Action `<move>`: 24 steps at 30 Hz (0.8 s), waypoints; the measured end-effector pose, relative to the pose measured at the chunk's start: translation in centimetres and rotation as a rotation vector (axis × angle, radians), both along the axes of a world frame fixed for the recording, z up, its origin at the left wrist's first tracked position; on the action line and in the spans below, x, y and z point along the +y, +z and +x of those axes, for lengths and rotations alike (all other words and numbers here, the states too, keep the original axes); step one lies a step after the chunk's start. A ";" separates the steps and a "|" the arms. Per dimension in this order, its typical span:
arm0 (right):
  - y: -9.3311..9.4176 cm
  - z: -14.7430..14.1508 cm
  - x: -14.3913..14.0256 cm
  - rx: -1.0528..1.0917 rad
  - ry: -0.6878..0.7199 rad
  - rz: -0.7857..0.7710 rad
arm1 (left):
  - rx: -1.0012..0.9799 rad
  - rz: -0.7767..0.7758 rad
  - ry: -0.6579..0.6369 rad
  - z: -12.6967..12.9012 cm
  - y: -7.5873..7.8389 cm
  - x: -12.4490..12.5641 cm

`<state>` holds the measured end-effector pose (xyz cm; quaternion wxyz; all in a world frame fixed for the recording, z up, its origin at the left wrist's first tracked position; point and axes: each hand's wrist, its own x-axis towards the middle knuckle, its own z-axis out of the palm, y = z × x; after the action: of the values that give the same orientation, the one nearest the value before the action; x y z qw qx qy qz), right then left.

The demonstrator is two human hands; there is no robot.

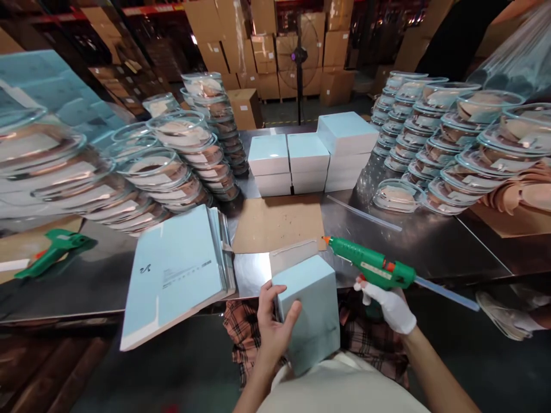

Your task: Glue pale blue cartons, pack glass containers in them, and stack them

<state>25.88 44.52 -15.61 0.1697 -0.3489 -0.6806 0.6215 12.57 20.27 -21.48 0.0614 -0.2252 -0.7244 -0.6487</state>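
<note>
- Head view looks down on a steel table (430,241); every place below is given relative to the pale blue box (312,310) held at its near edge.
- Left hand (271,324) grips that box on its left side: thumb lies across the front face, fingers (267,293) curl over the top left corner, closed firmly on the carton.
- Right hand (390,304), in a white glove, is wrapped around the grip of the green glue gun (374,269), just right of the box; the orange nozzle points left toward the raised flap (293,255) at the box's far edge, close to it, though I cannot tell if it touches.
- Step in hand, as I judge it: gluing the open flap so the carton can be shut.
- Next move seems to call for a steady bead along the flap, then pressing it down while the left hand holds the box still.
- Left of the box, a stack of flat blue cartons (176,272) overhangs the table edge.
- Beyond the box lies a brown cardboard sheet (279,221), then finished white boxes (310,155).
- Stacks of clear lidded trays (185,155) stand far left and far right of the box; a second green glue gun (51,249) lies well to the left.
</note>
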 end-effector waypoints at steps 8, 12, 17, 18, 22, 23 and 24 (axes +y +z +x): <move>0.3 -7.3 3.5 -0.146 0.056 -0.233 | -0.072 0.125 0.006 -0.7 0.1 -0.2; 1.3 -6.0 3.7 -0.159 -0.048 -0.038 | -0.101 0.133 -0.002 -0.7 0.1 -0.4; 2.9 -6.7 0.5 0.092 0.296 -0.083 | -0.078 0.176 -0.202 -0.1 1.1 0.3; 2.9 -7.2 0.0 0.092 0.387 -0.185 | -0.076 0.186 -0.233 0.0 1.3 0.6; 2.2 -7.6 -0.4 0.162 0.429 -0.260 | -0.194 0.241 -0.257 0.1 1.8 1.2; 2.1 -7.2 -0.2 0.211 0.457 -0.198 | -0.226 0.269 -0.247 -0.1 1.7 1.3; 2.0 -6.6 0.1 0.259 0.521 -0.133 | -0.243 0.298 -0.232 -0.4 1.7 1.3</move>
<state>19.29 44.59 -13.64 0.0668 -0.0906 -0.6777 0.7267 12.14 21.57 -19.78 -0.0686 -0.2155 -0.5918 -0.7738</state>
